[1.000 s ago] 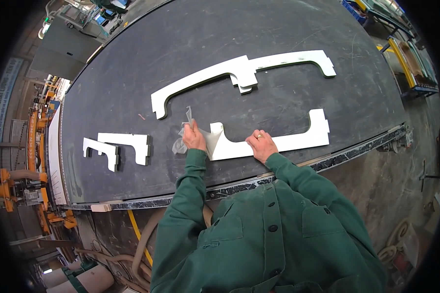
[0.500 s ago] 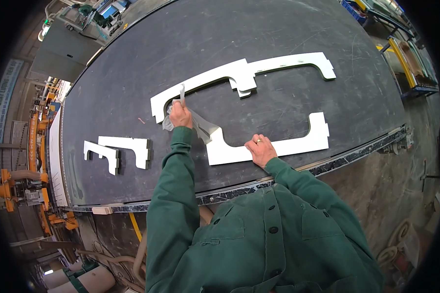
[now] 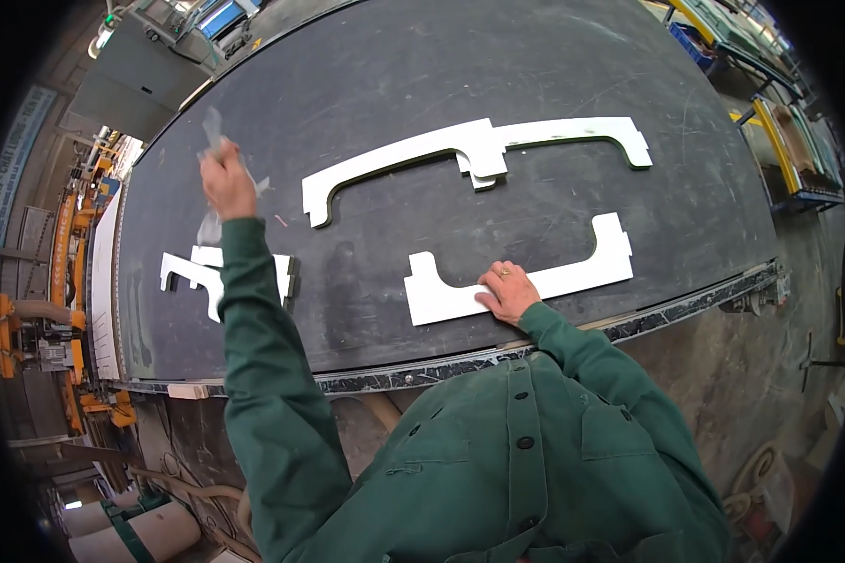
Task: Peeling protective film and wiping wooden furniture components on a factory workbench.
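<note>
A strip of thin translucent plastic film point(image 3: 213, 122) is pinched in my left hand point(image 3: 227, 183), raised over the left part of the dark table. More of the film trails beside and below that hand. My right hand point(image 3: 510, 293) bears down on a white U-shaped panel point(image 3: 573, 279) near the front edge, its curled fingers at the panel's inner edge. Farther back, two long white curved panels point(image 3: 394, 155) lie end to end, a small notched piece beneath their joint. Two smaller white bracket-shaped pieces point(image 3: 190, 272) sit at the left, partly covered by my left sleeve.
The dark scratched tabletop point(image 3: 394, 75) has a worn front edge. Orange machinery point(image 3: 61, 319) stands past its left end, a grey cabinet point(image 3: 127, 94) at the far left. Yellow-and-blue racks point(image 3: 789, 155) stand off the right side. Hoses lie on the floor below.
My left hand has swung left and away from the U-shaped panel, carrying the film, which has come off that panel's left end. The right hand stays on the panel.
</note>
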`<state>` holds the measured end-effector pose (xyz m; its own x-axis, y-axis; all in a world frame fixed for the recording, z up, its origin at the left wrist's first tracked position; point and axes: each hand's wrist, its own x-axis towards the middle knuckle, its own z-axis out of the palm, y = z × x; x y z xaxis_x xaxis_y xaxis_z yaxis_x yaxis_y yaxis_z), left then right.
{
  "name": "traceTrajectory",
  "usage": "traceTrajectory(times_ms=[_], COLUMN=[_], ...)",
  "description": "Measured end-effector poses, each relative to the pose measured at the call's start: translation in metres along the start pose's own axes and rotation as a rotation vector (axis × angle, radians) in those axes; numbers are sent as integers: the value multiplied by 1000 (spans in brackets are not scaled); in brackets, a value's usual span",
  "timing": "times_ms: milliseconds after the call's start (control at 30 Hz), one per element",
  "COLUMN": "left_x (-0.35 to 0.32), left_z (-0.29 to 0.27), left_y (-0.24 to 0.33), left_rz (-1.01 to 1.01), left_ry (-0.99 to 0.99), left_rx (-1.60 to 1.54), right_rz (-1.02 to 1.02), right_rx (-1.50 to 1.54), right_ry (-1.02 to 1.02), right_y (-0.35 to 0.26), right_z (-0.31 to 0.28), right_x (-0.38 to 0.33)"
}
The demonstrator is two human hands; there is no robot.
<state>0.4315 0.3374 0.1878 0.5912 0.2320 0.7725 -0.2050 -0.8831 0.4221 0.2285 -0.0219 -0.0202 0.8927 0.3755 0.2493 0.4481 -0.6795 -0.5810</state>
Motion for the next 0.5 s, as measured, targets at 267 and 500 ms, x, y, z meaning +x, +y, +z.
traceTrajectory(times_ms=[267, 500], left_x=[-136, -172], left_z=[-39, -72], left_y=[-7, 7], left_rz=[-981, -1187], left_ry=[-234, -114], left_rx=[-819, -1008], right_rz=[-79, -118], right_rx=[-226, -409], right_ry=[-326, -338], right_y=[8, 19], right_z=[-28, -65], right_x=[-5, 9])
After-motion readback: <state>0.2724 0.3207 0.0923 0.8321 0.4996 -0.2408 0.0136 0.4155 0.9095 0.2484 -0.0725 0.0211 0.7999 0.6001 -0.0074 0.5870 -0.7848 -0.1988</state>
